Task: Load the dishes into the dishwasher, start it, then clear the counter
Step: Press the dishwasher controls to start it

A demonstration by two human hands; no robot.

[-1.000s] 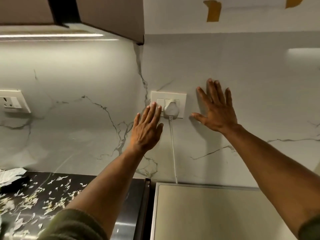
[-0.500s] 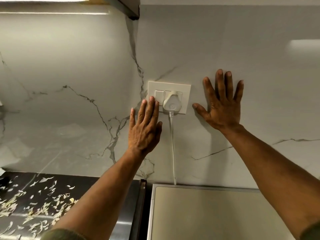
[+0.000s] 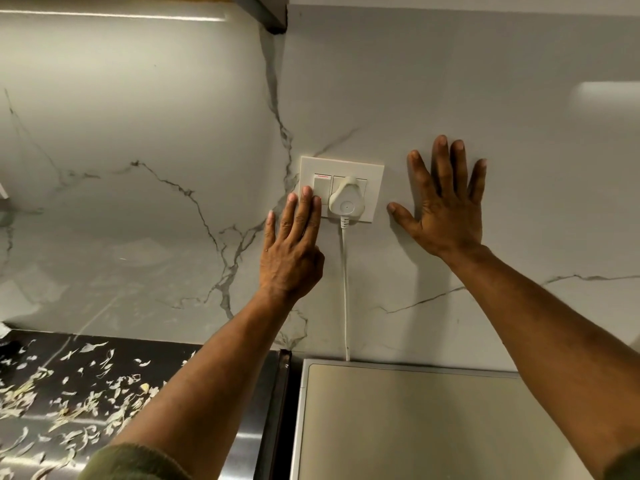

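Observation:
A white wall socket plate (image 3: 374,171) sits on the marble backsplash, with a white plug (image 3: 346,202) in it and a white cord (image 3: 344,289) running down behind the beige appliance top (image 3: 415,427). My left hand (image 3: 294,247) reaches up with straight fingers, its fingertips pressing the lower part of the switch (image 3: 322,183), which shows a red strip at its top. My right hand (image 3: 446,206) lies flat and spread on the wall to the right of the socket. No dishes are in view.
The dark counter (image 3: 52,393) at the lower left is strewn with pale vegetable peelings. A steel edge (image 3: 273,410) separates it from the appliance. A cabinet underside with a light strip (image 3: 138,12) hangs above.
My left fingers slid slightly down the switch, and a red strip now shows at its top. The right hand stays flat on the wall. The view moved closer.

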